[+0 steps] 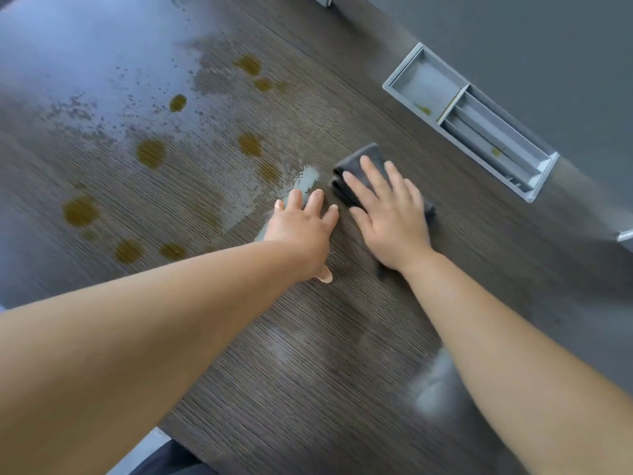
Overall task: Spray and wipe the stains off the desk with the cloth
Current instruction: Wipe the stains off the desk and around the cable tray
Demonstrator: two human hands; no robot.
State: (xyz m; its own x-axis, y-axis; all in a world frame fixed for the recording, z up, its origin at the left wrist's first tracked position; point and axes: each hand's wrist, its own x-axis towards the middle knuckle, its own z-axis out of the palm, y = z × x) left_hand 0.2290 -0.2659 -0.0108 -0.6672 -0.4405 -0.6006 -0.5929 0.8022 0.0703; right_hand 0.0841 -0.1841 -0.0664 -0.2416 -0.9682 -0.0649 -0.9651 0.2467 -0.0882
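- Brown stains [81, 210] are seen scattered over the left part of the desk [308, 371], among a speckle of spray droplets; none of them looks wiped yet
- A wet streak [308, 176] is seen just beyond the left hand [301, 224], which is laid flat on the desk with fingers straight and nothing held
- Just to its right, the folded grey cloth [363, 159] is pressed to the desk under the right hand [394, 217]; the fingers are spread flat over it, not curled round it
- The cloth lies apart from the stains, so a sweep leftward is judged to be needed; with only a flat palm on it, the cloth could slip or unfold, and the stains could be smeared rather than lifted if one soiled face is dragged across every spot
- At the far right, small yellowish marks are seen inside a grey recessed tray [424, 77]; these could be overlooked
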